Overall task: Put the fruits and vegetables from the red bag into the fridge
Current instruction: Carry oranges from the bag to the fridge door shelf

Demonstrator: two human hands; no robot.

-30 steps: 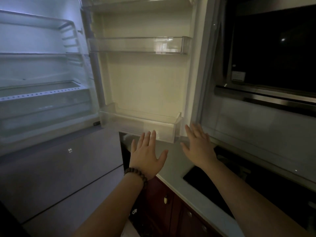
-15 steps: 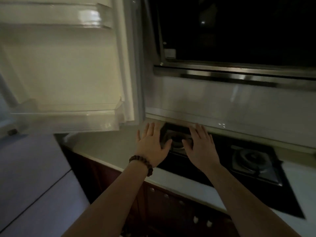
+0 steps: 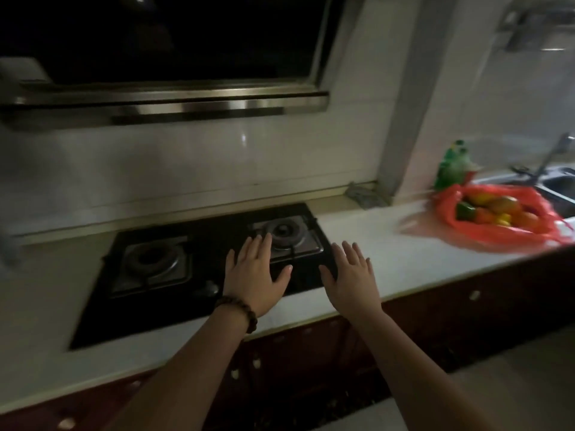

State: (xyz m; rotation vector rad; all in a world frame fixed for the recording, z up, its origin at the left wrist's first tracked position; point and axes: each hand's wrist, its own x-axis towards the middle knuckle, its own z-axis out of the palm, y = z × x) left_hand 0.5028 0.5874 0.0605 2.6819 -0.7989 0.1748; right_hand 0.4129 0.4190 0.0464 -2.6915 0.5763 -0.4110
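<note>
Turning from the fridge, you now face the red bag (image 3: 497, 216) on the table (image 3: 389, 241); left hand (image 3: 253, 275) and right hand (image 3: 351, 278) released, empty.

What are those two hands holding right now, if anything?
Nothing. The left hand and right hand are both open with fingers spread above the stove and counter, well apart from the red bag of produce at the right.

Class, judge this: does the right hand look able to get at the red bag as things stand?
Probably yes: the right hand is open and empty, and only bare countertop lies between it and the red bag, though some way off.
</note>
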